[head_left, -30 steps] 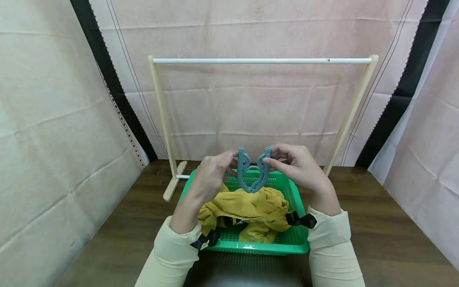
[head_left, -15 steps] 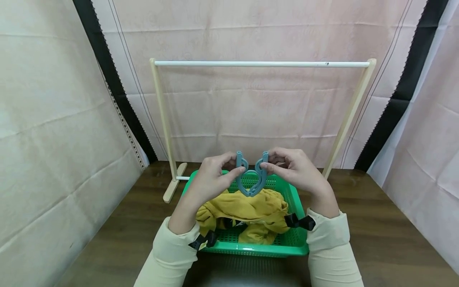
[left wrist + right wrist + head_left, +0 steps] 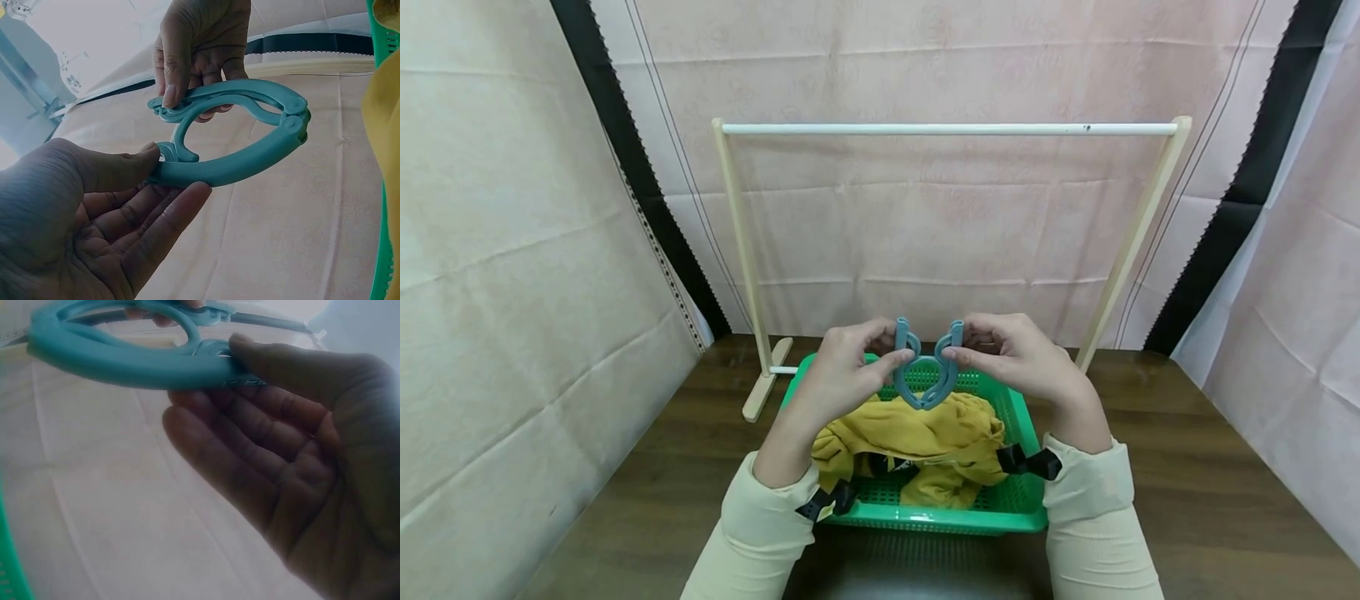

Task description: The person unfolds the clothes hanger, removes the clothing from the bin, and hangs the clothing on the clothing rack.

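A teal folding clothes hanger (image 3: 928, 402) is held up in front of me over the green basket, its two arms folded upward in a U shape. My left hand (image 3: 842, 371) pinches the end of one arm between thumb and fingers. The other arm's end is pinched by my right hand (image 3: 1022, 358). In the left wrist view the hinge of the hanger (image 3: 294, 122) points away from both hands, with curved inner pieces between the arms. The right wrist view shows the hanger (image 3: 144, 370) under my right thumb (image 3: 275, 362), the fingers below it.
Below the hands, a green plastic basket (image 3: 940, 522) holds crumpled yellow cloth (image 3: 917, 433) with a dark patch. Behind it stands a rack with a white crossbar (image 3: 947, 129) and pale wooden uprights (image 3: 745, 242). Light fabric walls (image 3: 550, 292) surround the brown wooden table (image 3: 1195, 467).
My left thumb has come round onto the front of the hanger, where the fingers were at its side before. The hanger has dropped slightly, and the right hand still grips it.
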A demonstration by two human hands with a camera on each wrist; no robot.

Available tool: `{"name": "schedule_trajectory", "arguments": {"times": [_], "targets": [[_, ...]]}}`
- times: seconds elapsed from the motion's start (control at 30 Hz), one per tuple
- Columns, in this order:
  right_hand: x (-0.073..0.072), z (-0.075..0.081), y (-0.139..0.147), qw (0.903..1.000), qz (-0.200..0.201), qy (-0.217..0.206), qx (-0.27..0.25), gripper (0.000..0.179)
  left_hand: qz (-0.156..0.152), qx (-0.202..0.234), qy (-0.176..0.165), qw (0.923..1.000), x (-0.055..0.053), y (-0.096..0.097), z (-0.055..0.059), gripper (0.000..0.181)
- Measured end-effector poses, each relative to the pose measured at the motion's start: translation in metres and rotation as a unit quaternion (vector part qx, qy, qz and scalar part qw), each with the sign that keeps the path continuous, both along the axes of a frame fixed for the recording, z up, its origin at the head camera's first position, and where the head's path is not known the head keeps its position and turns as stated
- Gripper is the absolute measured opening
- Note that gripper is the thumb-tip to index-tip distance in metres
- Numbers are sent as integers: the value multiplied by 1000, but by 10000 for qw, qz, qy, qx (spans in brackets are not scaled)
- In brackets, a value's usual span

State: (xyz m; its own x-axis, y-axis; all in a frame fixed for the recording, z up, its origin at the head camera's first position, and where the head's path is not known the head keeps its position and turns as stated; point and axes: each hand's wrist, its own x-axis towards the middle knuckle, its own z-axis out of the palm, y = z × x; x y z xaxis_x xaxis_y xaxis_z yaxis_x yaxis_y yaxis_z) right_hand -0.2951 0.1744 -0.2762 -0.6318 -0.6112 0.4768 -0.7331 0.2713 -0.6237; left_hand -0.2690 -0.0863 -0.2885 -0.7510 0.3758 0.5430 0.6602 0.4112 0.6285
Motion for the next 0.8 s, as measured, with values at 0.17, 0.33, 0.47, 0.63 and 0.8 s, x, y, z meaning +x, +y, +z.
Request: {"name": "schedule_trajectory", "arguments": {"times": [0.17,0.33,0.47,0.63,0.8], "targets": [[0,2,0,9999,71,35,-62,5,-11,40,125,9999,0,0,2,6],[0,0,-1,9999,117,-42,-90,4,140,136,-66,9998,3,1,2,7],[0,0,-1,9999,94,37,-74,4,245,208,-100,9994,3,2,2,7],[-1,1,-2,9997,156,187,-70,2,274,263,-50,9993,4,1,3,8],[-2,0,-2,9996,208,204,-39,3,283,263,-137,9992,4,0,2,7]]}}
